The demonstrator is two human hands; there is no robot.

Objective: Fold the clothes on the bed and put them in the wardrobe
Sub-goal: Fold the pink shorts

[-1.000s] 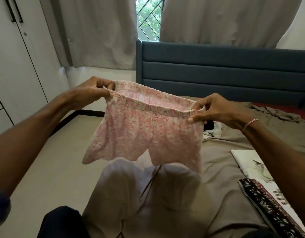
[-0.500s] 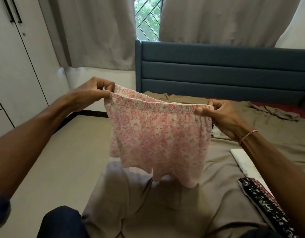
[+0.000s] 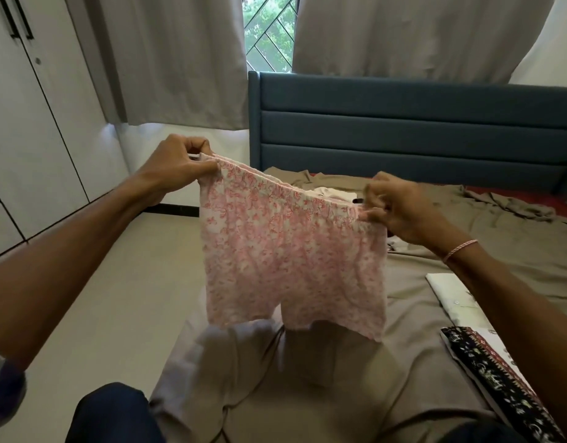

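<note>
Two hands, well apart, hold pink floral shorts point(image 3: 291, 260) by the waistband above the bed point(image 3: 339, 394): left hand point(image 3: 179, 163) pinching one end, right hand point(image 3: 403, 212) gripping the other. A folded white garment point(image 3: 451, 297) and a dark patterned garment point(image 3: 496, 378) lie at right; the wardrobe point(image 3: 36, 139) stands left. Half a second on, the waistband slopes lower rightward, uncovering white clothes point(image 3: 334, 193) behind.

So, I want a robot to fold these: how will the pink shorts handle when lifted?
Probably floppy: the shorts hang limp below where the left hand and right hand pinch them. Likely light, since fingertip pinches alone hold them up.
</note>
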